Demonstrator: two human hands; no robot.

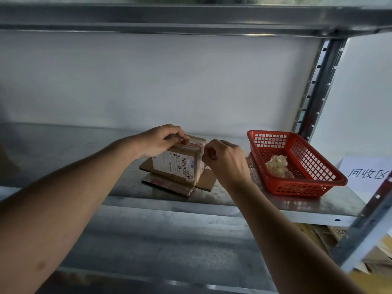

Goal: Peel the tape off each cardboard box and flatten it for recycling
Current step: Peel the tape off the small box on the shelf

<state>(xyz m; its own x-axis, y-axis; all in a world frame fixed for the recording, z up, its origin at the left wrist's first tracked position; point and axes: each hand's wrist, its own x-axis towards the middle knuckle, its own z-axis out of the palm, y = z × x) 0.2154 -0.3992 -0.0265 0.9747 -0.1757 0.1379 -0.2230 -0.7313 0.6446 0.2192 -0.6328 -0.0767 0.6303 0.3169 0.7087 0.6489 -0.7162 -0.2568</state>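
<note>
Both hands are on the small cardboard box [179, 161] standing on the metal shelf [275, 205]: my left hand [158, 142] grips its top edge, my right hand [222, 159] pinches tape at its right side. If I yank, the strip may tear short, or the light box may skid toward the red basket [307, 187]

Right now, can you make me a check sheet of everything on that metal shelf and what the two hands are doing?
Surface: metal shelf, grey, scuffed.
Job's things: cardboard box standing with its bottom flaps splayed on the shelf; taped seam across the top, shipping label facing the camera.
Clutter: red basket right of the box, holding a crumpled tape wad.
Grips: left hand holds the box top; right hand pinches at the box's right edge, apparently tape.
Cables: nothing seen.
Surroundings: white wall, perforated shelf upright, paper sign at right, cardboard below the shelf.
</note>
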